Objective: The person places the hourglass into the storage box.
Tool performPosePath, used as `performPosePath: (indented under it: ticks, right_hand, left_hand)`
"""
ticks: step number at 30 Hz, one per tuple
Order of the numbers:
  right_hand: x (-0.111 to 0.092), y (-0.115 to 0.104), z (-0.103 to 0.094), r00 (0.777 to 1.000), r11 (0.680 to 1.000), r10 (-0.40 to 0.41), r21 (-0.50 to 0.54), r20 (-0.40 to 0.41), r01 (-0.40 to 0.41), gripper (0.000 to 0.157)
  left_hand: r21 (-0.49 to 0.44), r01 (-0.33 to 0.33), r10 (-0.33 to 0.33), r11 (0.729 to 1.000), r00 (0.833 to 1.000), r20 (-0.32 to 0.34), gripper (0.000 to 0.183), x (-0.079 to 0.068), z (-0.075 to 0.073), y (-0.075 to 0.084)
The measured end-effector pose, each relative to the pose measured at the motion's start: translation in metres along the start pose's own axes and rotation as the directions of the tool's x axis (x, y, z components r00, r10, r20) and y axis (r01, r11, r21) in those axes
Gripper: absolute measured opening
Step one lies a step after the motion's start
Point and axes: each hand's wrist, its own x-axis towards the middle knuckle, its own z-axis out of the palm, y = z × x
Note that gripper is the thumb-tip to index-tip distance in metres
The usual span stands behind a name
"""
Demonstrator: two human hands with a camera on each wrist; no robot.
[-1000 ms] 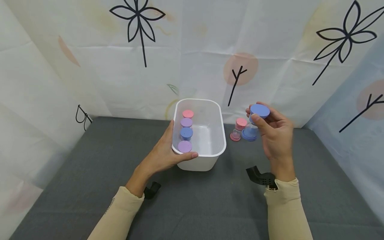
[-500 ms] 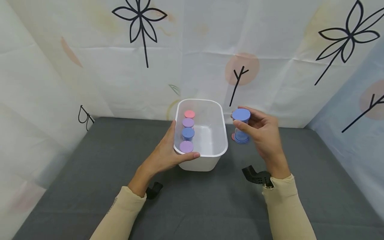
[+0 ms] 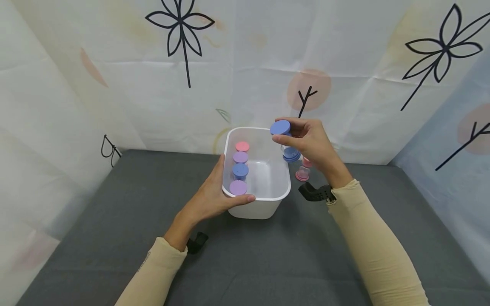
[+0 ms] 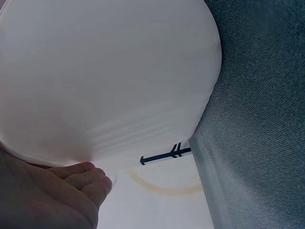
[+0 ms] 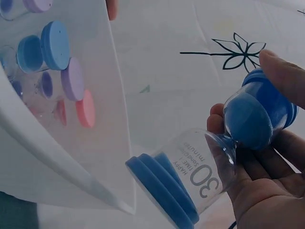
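Note:
My right hand (image 3: 311, 138) holds a blue sand timer (image 3: 280, 127) tilted over the right rim of a white plastic bin (image 3: 264, 199). In the right wrist view the timer's clear bulb (image 5: 190, 167) reads 30 minutes, and blue sand sits in the half nearer my palm. My left hand (image 3: 208, 191) rests against the bin's near left corner, fingers straight along the outer left wall and thumb along the near rim. Inside, along the left wall, several sand timers stand in a row: pink (image 3: 242, 146), purple (image 3: 240, 157), blue (image 3: 240, 171) and another purple one (image 3: 238, 187).
A pink sand timer (image 3: 303, 172) stands on the dark grey cloth (image 3: 245, 263) right of the bin, partly behind my right hand. A white patterned curtain (image 3: 256, 85) hangs close behind the bin. Black straps (image 3: 315, 193) sit at both wrists.
My right hand has carried the blue sand timer leftward and up, from beside the pink one to over the bin's right rim, tilting it. The left hand stays at the bin.

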Motion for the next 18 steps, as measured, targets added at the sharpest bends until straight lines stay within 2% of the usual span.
performPosePath:
  ticks: [5,8,14,18]
  right_hand:
    - [0.019,0.01,0.006,0.995,0.998,0.052,-0.031,0.087,-0.049,0.05]
    - [0.028,0.016,0.01,0.989,0.998,0.068,-0.003,0.131,-0.069,0.05]
    - [0.037,0.021,0.014,0.983,0.995,0.083,0.048,0.166,-0.092,0.047]
    - [0.039,0.022,0.013,0.98,0.994,0.084,0.047,0.181,-0.094,0.046]
  left_hand:
    - [0.002,-0.009,0.009,1.0,1.0,0.001,0.119,0.001,0.001,-0.001]
    - [0.009,-0.001,0.001,1.0,1.0,0.003,0.12,0.001,0.001,-0.001]
    - [0.008,0.002,-0.002,1.0,1.0,-0.003,0.121,0.001,0.001,-0.001]
    - [0.01,0.001,-0.001,1.0,1.0,-0.006,0.121,0.001,0.001,-0.001]
